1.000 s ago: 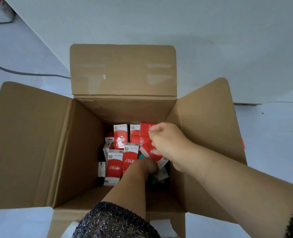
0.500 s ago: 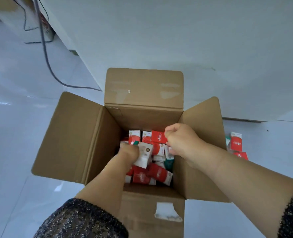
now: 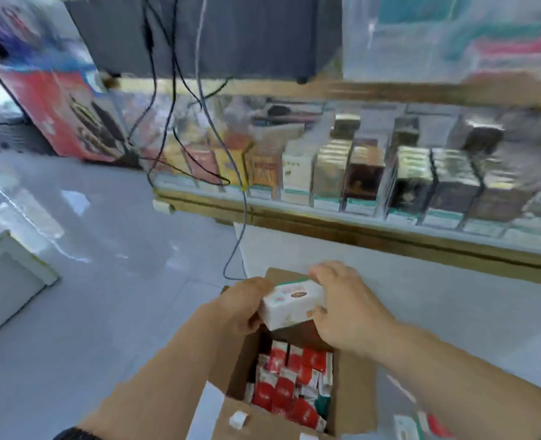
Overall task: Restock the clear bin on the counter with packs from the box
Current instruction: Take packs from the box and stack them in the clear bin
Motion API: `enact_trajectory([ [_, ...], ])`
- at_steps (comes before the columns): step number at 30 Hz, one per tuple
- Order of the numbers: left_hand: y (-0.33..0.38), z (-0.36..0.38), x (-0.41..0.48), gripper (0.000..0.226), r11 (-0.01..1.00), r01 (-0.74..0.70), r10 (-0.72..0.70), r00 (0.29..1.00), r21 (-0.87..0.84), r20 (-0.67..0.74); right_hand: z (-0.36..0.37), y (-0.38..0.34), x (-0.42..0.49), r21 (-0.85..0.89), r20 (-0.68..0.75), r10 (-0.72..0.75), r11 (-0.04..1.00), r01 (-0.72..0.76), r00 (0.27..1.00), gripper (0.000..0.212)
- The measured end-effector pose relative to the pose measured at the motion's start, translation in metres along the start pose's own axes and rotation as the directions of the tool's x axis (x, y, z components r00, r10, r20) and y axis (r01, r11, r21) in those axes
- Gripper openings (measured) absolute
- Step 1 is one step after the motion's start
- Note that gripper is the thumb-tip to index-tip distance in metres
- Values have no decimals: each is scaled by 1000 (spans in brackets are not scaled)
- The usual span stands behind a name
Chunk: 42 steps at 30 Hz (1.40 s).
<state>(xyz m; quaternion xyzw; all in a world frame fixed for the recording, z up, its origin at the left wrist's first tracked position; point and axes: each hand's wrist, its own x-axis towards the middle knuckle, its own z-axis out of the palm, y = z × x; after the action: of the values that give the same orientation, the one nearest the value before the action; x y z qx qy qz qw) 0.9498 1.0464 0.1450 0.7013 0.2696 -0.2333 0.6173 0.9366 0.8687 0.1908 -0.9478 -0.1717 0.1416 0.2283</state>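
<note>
A white pack (image 3: 291, 304), or a small stack of packs, is held above the open cardboard box (image 3: 351, 395). My left hand (image 3: 245, 308) grips its left end and my right hand (image 3: 345, 309) grips its right side. Several red and white packs (image 3: 289, 389) lie loose inside the box on the floor. At the top right a blurred clear bin (image 3: 453, 36) stands on the counter, with green and red shapes showing through its wall.
A glass display case (image 3: 358, 185) with rows of boxed goods fronts the counter. Dark cables (image 3: 199, 128) hang down before it. A red carton (image 3: 59, 112) stands at the left. More packs (image 3: 421, 423) lie on the floor right of the box.
Both hands rose out of the box holding the white pack between them. The view swung up from the box to the counter and display case.
</note>
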Motion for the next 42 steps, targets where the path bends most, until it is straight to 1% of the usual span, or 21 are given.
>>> enact_trajectory([
  [2, 41, -5, -47, 28, 999, -21, 21, 1000, -28, 0, -54, -29, -26, -77, -34, -136, 988, 133, 990, 64],
  [5, 97, -13, -118, 24, 997, -35, 38, 998, -66, 41, -124, -67, -59, -214, -45, -290, 938, 274, 956, 74],
  [8, 149, -18, -174, 30, 992, -101, 106, 993, -76, 57, -179, -94, -81, -303, -100, -380, 892, 335, 920, 75],
  [10, 181, -17, -206, 25, 986, -151, 157, 984, -68, 86, -210, -109, -92, -344, -187, -426, 873, 347, 885, 69],
  [12, 216, -15, -235, 22, 975, -210, 217, 969, -70, 116, -241, -120, -99, -428, -280, -490, 833, 350, 825, 61],
  [16, 285, -8, -281, 16, 953, -303, 304, 946, -34, 110, -304, -146, -109, -570, -400, -542, 779, 263, 739, 55],
  [20, 343, -2, -307, 18, 926, -378, 377, 922, -9, 93, -355, -162, -108, -634, -469, -555, 753, 177, 687, 56],
  [24, 382, 0, -313, 21, 901, -429, 433, 898, -64, 74, -383, -163, -93, -654, -528, -573, 745, 131, 627, 46],
  [26, 395, -1, -309, 24, 891, -443, 450, 890, -101, 68, -391, -159, -80, -620, -567, -538, 777, 107, 623, 48],
  [27, 400, -2, -306, 26, 886, -452, 460, 885, -105, 69, -394, -156, -73, -598, -580, -508, 797, 91, 637, 48],
  [30, 412, -3, -292, 34, 866, -499, 499, 865, -29, 54, -401, -146, -52, -515, -628, -400, 857, 29, 668, 44],
  [33, 415, -2, -277, 26, 845, -532, 531, 847, 49, 44, -408, -132, -33, -425, -667, -298, 905, -20, 683, 43],
  [35, 417, -1, -266, 21, 807, -581, 579, 814, 103, 50, -416, -123, -17, -404, -670, -254, 913, -55, 698, 41],
  [37, 416, 1, -259, 17, 759, -635, 635, 771, 143, 56, -426, -113, 0, -418, -656, -243, 905, -76, 715, 39],
  [40, 414, 5, -253, 18, 691, -695, 703, 710, 199, 42, -440, -93, 30, -427, -623, -221, 900, -90, 751, 36],
  [42, 412, 8, -251, 20, 657, -720, 737, 676, 224, 12, -447, -78, 54, -432, -619, -202, 895, -114, 759, 35],
])
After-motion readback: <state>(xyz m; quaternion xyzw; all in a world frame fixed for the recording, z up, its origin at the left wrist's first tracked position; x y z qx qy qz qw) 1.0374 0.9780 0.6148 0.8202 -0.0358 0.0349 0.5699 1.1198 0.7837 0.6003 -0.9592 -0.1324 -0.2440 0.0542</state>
